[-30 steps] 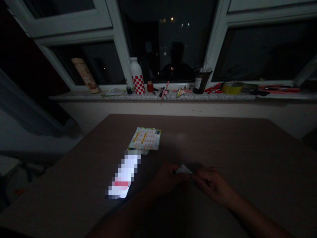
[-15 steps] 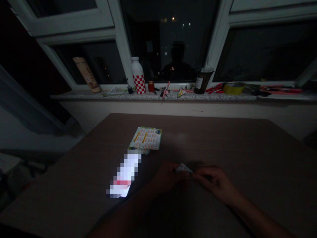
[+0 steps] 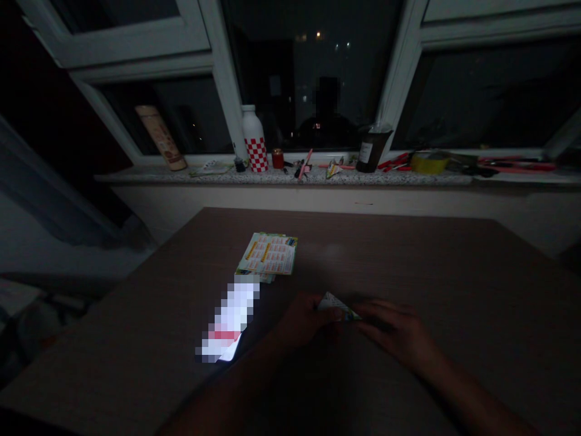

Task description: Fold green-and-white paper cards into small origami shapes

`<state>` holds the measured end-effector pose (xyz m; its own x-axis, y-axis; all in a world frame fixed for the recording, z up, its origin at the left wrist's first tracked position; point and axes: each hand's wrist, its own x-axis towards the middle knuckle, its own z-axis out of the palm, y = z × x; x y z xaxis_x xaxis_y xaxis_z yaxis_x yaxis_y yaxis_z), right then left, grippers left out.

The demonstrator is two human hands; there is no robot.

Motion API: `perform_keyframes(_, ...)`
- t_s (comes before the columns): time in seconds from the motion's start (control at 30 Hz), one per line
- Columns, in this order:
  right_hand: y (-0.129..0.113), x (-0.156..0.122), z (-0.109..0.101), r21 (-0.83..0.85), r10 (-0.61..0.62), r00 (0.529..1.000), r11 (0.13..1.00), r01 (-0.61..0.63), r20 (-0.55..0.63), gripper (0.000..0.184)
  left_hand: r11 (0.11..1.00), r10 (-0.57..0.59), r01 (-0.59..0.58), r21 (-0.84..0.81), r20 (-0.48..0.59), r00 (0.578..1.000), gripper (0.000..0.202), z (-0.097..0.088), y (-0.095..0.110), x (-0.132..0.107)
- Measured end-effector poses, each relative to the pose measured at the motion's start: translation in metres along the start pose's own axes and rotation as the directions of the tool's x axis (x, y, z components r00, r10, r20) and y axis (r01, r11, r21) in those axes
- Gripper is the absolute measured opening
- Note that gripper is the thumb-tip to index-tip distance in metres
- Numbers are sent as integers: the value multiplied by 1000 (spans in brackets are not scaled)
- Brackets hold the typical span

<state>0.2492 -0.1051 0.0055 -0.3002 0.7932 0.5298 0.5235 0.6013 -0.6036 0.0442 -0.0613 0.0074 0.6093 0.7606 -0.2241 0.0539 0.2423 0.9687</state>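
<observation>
A small folded piece of printed paper (image 3: 336, 304) lies on the brown table (image 3: 431, 272) near its front middle. My left hand (image 3: 305, 320) pinches the paper's left end with closed fingers. My right hand (image 3: 397, 336) rests on its right end with the fingers laid over it. The room is dark, so the fingers show only dimly.
A lit phone (image 3: 229, 324) lies to the left of my hands. A stack of printed sheets (image 3: 269, 255) sits behind it. On the window sill (image 3: 281, 176) stand a checked white bottle (image 3: 253, 147), a dark jar (image 3: 370, 148), a tube (image 3: 161, 138), tape and pens.
The folded paper has tipped and turned slightly between my hands, showing more of its printed side. My right hand has shifted a little to the right and flattened.
</observation>
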Motion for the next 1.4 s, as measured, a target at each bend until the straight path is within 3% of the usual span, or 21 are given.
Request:
perform_keyframes(0.1,-3,1,-1,-48,-90,996,995,90,9,20,999,-34,34,-10,9,999,30,1,0,0)
perform_keyframes(0.2,-5,0,-2,-88,-81,997,993,82,12,23,1000,-26,26,15,0,1000,31,3,3,-1)
perform_keyframes(0.3,-5,0,-3,-116,-12,1000,993,8,-27,21,993,78,-70,98,-86,993,35,4,6,-4)
perform_keyframes(0.4,-4,1,-6,-109,89,992,989,-98,-88,18,953,217,-153,263,-239,946,50,5,10,-8)
perform_keyframes(0.5,-1,2,-6,-82,196,970,974,-209,-146,18,887,277,-96,452,-353,893,44,5,14,-12)
perform_keyframes(0.57,2,2,-5,-57,250,953,963,-263,-169,19,855,279,-45,517,-384,880,36,5,17,-12)
perform_keyframes(0.7,2,1,-3,-27,302,941,951,-309,-153,20,809,318,-30,588,-395,862,32,6,18,-12)
perform_keyframes(0.83,0,1,-3,-64,259,957,961,-269,-130,19,773,367,-54,632,-376,851,32,4,15,-11)
perform_keyframes(0.97,-1,1,-2,-130,181,978,973,-193,-101,19,797,347,-53,601,-383,856,35,1,13,-10)
perform_keyframes(1.17,-5,3,-2,-131,171,977,973,-188,-128,18,838,293,-31,544,-403,867,35,3,12,-9)
perform_keyframes(1.4,-7,5,0,-123,212,967,966,-229,-141,17,792,345,-72,607,-346,873,31,5,13,-10)
